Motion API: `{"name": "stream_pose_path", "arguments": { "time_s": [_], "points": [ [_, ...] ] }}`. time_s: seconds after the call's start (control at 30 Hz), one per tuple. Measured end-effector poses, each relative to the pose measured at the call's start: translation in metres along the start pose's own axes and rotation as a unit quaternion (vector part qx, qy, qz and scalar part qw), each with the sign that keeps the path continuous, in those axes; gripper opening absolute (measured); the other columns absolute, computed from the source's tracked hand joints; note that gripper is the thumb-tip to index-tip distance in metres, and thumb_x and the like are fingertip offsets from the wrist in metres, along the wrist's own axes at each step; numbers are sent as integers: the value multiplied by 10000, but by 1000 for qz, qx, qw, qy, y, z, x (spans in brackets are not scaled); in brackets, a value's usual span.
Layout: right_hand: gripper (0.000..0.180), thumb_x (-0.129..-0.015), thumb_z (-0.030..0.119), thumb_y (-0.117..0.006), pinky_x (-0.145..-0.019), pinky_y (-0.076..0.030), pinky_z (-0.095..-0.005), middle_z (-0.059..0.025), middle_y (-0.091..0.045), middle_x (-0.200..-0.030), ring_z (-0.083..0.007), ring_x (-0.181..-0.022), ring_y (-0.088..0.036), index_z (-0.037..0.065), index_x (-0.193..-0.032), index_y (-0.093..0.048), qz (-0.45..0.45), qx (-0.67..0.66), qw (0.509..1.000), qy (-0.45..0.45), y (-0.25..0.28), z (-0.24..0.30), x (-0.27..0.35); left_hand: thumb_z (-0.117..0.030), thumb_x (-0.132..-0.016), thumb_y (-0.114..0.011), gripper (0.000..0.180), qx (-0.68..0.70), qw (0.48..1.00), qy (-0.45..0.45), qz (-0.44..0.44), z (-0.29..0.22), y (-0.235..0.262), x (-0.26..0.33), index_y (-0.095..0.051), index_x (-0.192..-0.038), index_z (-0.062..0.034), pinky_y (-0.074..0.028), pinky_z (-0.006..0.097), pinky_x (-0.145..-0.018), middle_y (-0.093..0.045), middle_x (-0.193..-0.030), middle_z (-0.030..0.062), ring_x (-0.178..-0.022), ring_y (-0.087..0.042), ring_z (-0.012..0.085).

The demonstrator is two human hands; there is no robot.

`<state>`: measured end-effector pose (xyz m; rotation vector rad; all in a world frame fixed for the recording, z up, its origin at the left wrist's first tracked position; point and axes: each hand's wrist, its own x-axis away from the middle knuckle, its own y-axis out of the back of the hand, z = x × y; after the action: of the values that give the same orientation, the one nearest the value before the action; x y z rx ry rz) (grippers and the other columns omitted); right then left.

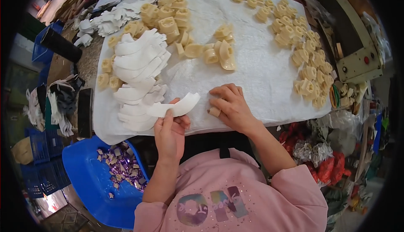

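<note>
My left hand (170, 133) grips a white curved strip (181, 106) between thumb and fingers, just above the near part of the table. Its free end points right, toward my right hand (232, 108). That hand rests on the white sheet (252, 89) with its fingers curled in. A small beige piece (214, 111) shows at its fingertips; whether it is held or worn on a finger I cannot tell. Left of my hands lies an overlapping pile of similar white curved strips (141, 59). Beyond them, several beige curled, glossy pieces (169, 28) are heaped, with a few more (227, 55) in the middle.
Many beige rolled pieces (309, 74) line the table's right side. A blue tub (94, 190) with small purple and beige scraps stands below the left edge. Gloves (63, 101) and a black cylinder (61, 45) sit at left. A machine frame (357, 66) borders the right.
</note>
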<state>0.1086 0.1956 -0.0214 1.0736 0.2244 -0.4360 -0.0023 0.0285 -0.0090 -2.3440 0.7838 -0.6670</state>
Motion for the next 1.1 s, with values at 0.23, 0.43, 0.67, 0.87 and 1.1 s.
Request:
{"name": "stream_pose_path", "arguments": {
  "time_s": [0.23,0.43,0.67,0.87,1.1],
  "points": [
    [364,-668,41,-714,-872,-407,-398,-100,-554,-1124,-292,-1045,-491,60,-1014,-603,-5,7,1000,-24,23,-3,23,-149,-985,-401,354,-16,1000,-16,22,4,5,3,-478,-1241,84,-443,279,-656,-613,-893,102,-713,-542,133],
    [405,-707,-64,-619,-896,-438,-404,-144,-551,-1172,-343,-1062,-531,39,-1096,-575,11,-78,997,-28,22,-1,26,-177,-975,-430,355,-14,1000,-2,22,9,-6,4,-490,-1219,74,-416,276,-631,-620,-915,114,-709,-532,142],
    [443,-708,-63,-610,-875,-447,-407,-156,-533,-1163,-335,-998,-532,46,-1134,-559,-73,5,995,-71,10,-7,11,-192,-981,-420,368,-14,999,-11,34,6,-7,7,-492,-1220,79,-420,277,-632,-620,-903,119,-717,-539,148],
    [361,-727,-86,-620,-786,-478,-346,-152,-583,-1038,-288,-901,-578,36,-1066,-605,-112,-158,972,-135,16,-1,10,-184,-979,-436,358,-45,999,-24,19,8,-7,9,-505,-1207,83,-432,286,-680,-614,-980,120,-802,-539,148],
    [382,-741,-94,-632,-759,-487,-338,-154,-615,-1034,-277,-866,-604,37,-1092,-554,-204,-308,929,24,17,57,-6,-150,-976,-453,331,-34,997,-43,54,3,-21,19,-524,-1182,99,-471,304,-863,-595,-1134,152,-998,-577,168]
  ]
}}
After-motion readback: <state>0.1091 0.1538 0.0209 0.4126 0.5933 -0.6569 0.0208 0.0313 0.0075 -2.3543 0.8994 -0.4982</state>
